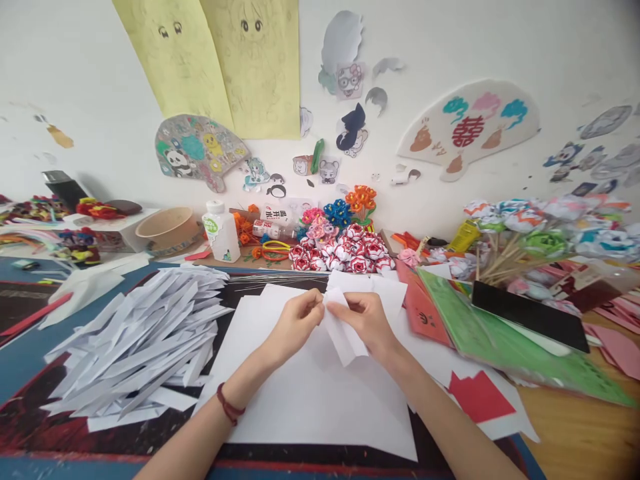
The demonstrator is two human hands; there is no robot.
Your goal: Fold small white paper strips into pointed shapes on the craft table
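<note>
- Whitish wall (90,53) is filling the background, and two yellow drawing sheets (263,80) plus a bunch of cartoon cutouts are hanging on it
- Two fan-shaped pieces are showing up there too, the right one (435,130) wearing a red character
- White sheets (315,407) are lying in overlapping layers on a dark mat (30,427), right under the hands
- Folded white paper (345,337) is sitting between both hands, hanging a bit tilted above those sheets
- Right hand (367,321) is pinching it, thumb pressing on the front and the other fingers mostly hiding behind
- Left hand (301,317) is bunching its fingertips narrow at the paper's upper left edge, can't tell if they're actually gripping it. That wrist is sporting a dark red bracelet (230,404)
- Big heap of white strips (145,340) is sprawling over the mat, left of the sheets
- Red-and-white flowers (350,250) are crowding the back, a white bottle (221,233) standing upright off to their left
- Green folder (515,353) is lying on the right, with a black slab (530,315) resting on top
</note>
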